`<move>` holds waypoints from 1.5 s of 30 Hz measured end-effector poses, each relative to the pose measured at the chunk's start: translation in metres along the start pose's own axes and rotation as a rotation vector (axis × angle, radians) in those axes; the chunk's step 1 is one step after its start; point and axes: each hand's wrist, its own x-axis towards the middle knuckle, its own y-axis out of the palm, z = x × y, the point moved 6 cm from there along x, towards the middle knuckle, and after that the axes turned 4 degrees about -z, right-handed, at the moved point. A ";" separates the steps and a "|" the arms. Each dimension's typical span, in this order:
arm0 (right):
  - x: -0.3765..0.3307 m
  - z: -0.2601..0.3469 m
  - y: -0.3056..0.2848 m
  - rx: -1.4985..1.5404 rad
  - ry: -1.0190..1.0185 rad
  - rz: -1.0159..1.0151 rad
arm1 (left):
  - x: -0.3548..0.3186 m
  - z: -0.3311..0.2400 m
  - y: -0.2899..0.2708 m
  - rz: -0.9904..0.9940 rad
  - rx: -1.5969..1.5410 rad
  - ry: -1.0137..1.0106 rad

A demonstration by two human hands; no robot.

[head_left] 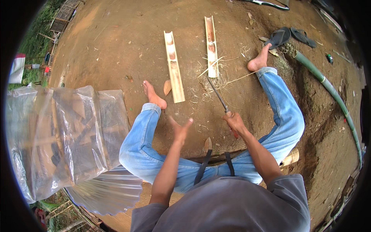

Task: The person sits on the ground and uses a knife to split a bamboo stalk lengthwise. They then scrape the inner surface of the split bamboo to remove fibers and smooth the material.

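Note:
My right hand [234, 123] is closed around the handle of a knife [217, 94]. Its long, narrow blade points away from me, the tip close to the near end of a split bamboo half [211, 46]. My left hand [180, 129] hovers between my legs with nothing in it, thumb stretched out and fingers apart, slightly blurred. A second split bamboo half [174, 69] lies to the left on the dirt, hollow side up like the other. Thin bamboo shavings [216, 83] are scattered around the knife tip.
Clear plastic sheeting [77, 131] covers a bamboo frame at left, beside a corrugated translucent sheet [112, 191]. A long green bamboo pole [332, 91] curves along the right. Dark flip-flops [280, 37] lie beyond my right foot. A brown leaf [167, 87] lies near my left foot.

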 end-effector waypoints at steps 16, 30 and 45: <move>-0.005 0.035 -0.032 0.782 0.370 0.034 | 0.132 -0.035 0.169 0.386 -0.024 -0.136; 0.019 0.033 -0.044 1.027 0.362 -0.138 | 0.173 -0.053 0.227 0.307 0.452 0.159; 0.015 0.052 -0.067 0.999 0.173 -0.166 | -0.052 0.033 0.080 1.601 1.023 -0.532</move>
